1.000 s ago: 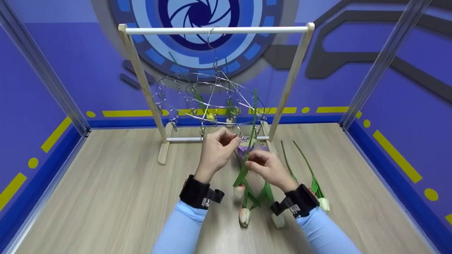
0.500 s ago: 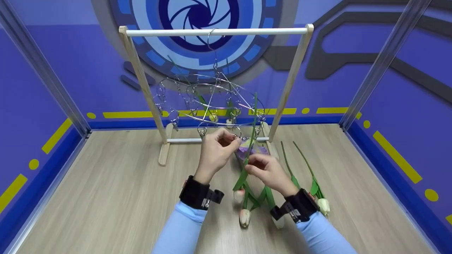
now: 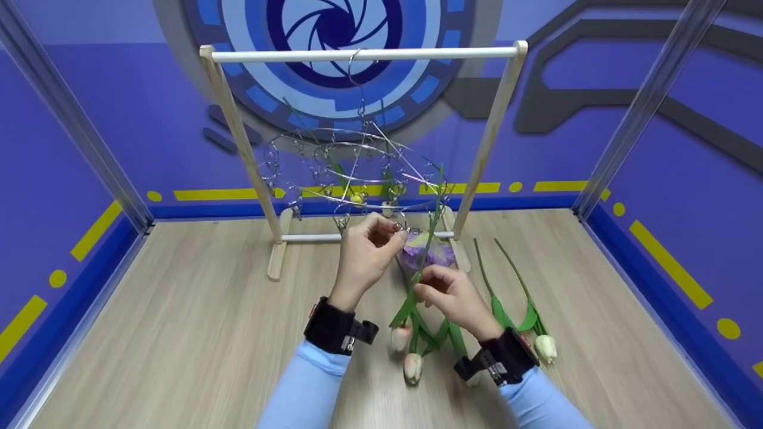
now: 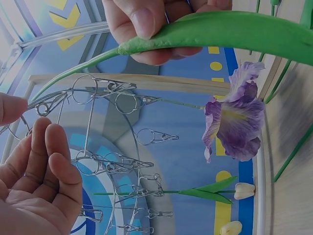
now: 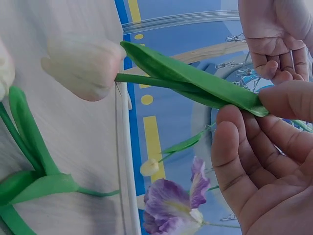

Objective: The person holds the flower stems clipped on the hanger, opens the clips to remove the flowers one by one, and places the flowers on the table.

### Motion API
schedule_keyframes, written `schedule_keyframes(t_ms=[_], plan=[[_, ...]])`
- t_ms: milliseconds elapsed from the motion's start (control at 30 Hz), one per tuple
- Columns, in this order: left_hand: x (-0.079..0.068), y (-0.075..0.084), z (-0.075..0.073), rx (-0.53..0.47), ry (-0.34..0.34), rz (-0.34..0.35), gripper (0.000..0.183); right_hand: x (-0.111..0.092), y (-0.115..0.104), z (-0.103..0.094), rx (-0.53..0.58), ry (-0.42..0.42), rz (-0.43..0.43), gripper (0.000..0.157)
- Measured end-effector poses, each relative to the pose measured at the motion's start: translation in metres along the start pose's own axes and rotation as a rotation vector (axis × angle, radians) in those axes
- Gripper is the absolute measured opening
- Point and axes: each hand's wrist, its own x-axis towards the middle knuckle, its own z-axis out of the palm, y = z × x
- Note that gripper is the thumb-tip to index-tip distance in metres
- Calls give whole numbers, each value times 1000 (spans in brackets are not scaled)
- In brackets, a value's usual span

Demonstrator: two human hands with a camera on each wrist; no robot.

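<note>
My left hand point(image 3: 369, 253) pinches a metal clip point(image 4: 46, 105) at the near edge of the round wire clip hanger point(image 3: 351, 179). My right hand point(image 3: 456, 298) holds a pale pink-white artificial tulip point(image 5: 88, 66) by its stem, thumb and fingers on the base of the green leaf point(image 5: 195, 81). The blossom points down toward me and the stem point(image 3: 434, 220) rises past the hanger's right side. In the left wrist view, the stem's thin end reaches close to the pinched clip. A purple iris point(image 4: 237, 120) hangs head down from another clip just behind.
The hanger hooks onto the white bar point(image 3: 268, 56) of a wooden stand. Toward the back, a yellow tulip point(image 3: 357, 198) and a white tulip point(image 3: 387, 207) hang from it. On the table lie another pink-white tulip point(image 3: 412, 368) and a cream tulip point(image 3: 545, 348), with more stems beside them.
My right hand has lowered the tulip slightly, and its stem's upper end has tipped to the right. My left hand stays at the clip.
</note>
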Motion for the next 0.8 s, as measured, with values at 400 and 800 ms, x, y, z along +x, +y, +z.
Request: schedule_keyframes(t_ms=[400, 800], plan=[[2, 0, 1, -34, 3, 33, 11, -10, 5, 5, 49, 34, -3, 7], [0, 5, -2, -11, -21, 36, 9, -14, 7, 6, 62, 67, -2, 6]])
